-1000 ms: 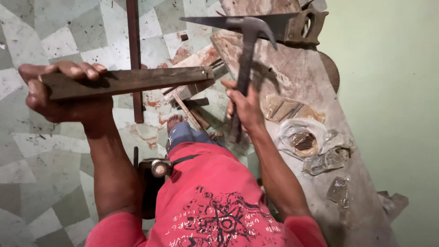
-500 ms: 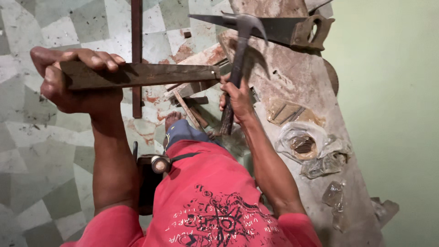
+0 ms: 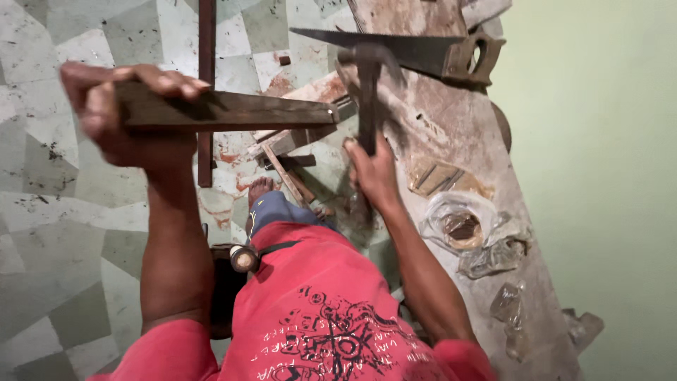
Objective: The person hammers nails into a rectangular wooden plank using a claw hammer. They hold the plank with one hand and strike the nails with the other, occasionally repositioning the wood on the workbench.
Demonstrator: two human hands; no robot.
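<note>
The left hand (image 3: 123,113) was closed around one end of a dark wooden bar (image 3: 226,111), its fingers (image 3: 166,79) curled over the top edge and the thumb underneath. The bar was held in the air above the floor, its long axis running nearly level across the view from left to right, with a slight downward slope toward the right. Its free end pointed right, toward the tabletop (image 3: 458,141), and stopped just beside the hammer.

The right hand (image 3: 374,173) was wrapped tight around the handle of a hammer (image 3: 368,92). The handle stood almost straight up and down in the view, pointing away from the person's body, with the dark metal head at the far end, blurred, close to the bar's free end. I could not tell whether the head touched the bar.

Behind the hammer head a handsaw (image 3: 416,51) lay on the tabletop, its blade tip pointing left and its wooden handle at the right. Crumpled clear plastic bags (image 3: 465,233) lay farther along the worn tabletop. Under the bar, a long thin dark strip (image 3: 206,92) lay on the patterned tile floor (image 3: 63,233), crossing the bar at close to a right angle, with wood offcuts (image 3: 289,141) near it. The person wore a red printed shirt (image 3: 317,310).
</note>
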